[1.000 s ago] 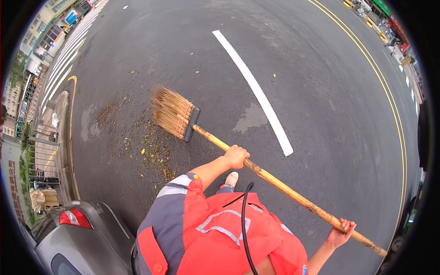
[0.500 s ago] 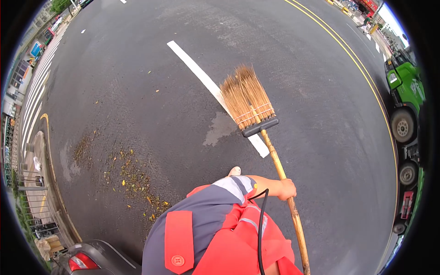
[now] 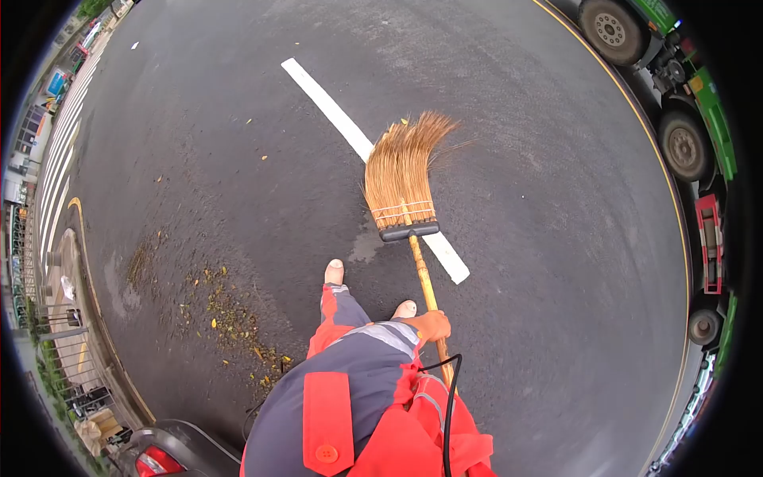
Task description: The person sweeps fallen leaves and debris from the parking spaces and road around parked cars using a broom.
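My left hand (image 3: 433,326) is wrapped round the bamboo handle of a broom (image 3: 404,171). The broom's straw head points away from me, over the white painted line (image 3: 326,103), its bristles bent to the right. A black bar joins the bristles to the handle, whose lower end goes out of sight behind my red and grey jacket. No part of my right hand shows. Scattered leaves and bits of dirt (image 3: 218,314) lie on the asphalt, left of my feet.
A dark car (image 3: 191,449) with a red tail light stands at the lower left, near a kerb (image 3: 91,302) and a metal railing. Along the right edge is a green truck (image 3: 718,131) with large wheels. A striped crossing (image 3: 67,151) runs at the upper left.
The broom head has swung from over the leaves rightward across the white line, then slightly back left. My right hand has gone out of view. More of the green truck shows.
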{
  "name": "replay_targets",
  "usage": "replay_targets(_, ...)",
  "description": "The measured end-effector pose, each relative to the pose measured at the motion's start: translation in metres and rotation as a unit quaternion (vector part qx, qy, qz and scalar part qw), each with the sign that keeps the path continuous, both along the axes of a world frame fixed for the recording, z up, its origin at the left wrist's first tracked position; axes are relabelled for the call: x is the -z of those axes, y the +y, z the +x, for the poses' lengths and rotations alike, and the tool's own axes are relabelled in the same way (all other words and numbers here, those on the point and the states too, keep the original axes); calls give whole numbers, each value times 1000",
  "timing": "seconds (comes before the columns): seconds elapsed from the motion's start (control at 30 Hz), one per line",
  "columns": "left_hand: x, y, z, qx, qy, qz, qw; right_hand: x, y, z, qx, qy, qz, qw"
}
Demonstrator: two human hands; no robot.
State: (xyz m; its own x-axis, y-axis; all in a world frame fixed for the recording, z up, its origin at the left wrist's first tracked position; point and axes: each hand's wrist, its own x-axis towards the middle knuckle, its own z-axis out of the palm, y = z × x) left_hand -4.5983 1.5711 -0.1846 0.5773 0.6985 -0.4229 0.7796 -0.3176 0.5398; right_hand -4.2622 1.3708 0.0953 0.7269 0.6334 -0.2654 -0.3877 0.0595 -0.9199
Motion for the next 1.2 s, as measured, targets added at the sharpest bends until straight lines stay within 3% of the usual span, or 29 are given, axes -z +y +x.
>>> replay_targets(0.13, 35, 19, -110, -82, 41, 45, 995, 1, 42, -71, -52, 3, -9, 999)
replay_targets(0.3, -7, 65, -272, -211, 76, 82, 971, -27, 149, -207, -164, 15, -16, 986)
replay_targets(0.37, -23, 75, -321, -294, 44, 91, 951, -38, 200, -252, -172, 47, 37, 983)
replay_targets(0.53, -51, 61, -424, -411, 32, 124, 903, -61, 301, -328, -411, 56, 85, 906)
replay_targets(0.63, -40, 18, -467, -486, 23, 134, 863, -70, 317, -402, -436, 46, 74, 896)
replay_targets(0.73, -35, -45, -511, -540, 43, 123, 832, -54, 320, -465, -517, 70, 70, 850)
replay_targets(0.93, -10, -190, -562, -629, 105, 59, 768, -13, 275, -572, -611, 92, 29, 786)
replay_targets(1.03, 12, -260, -574, -691, 121, 43, 711, 7, 245, -611, -661, 98, 22, 743)
replay_targets(1.2, 1, -335, -585, -687, 159, -11, 710, 17, 201, -647, -694, 105, 7, 712)
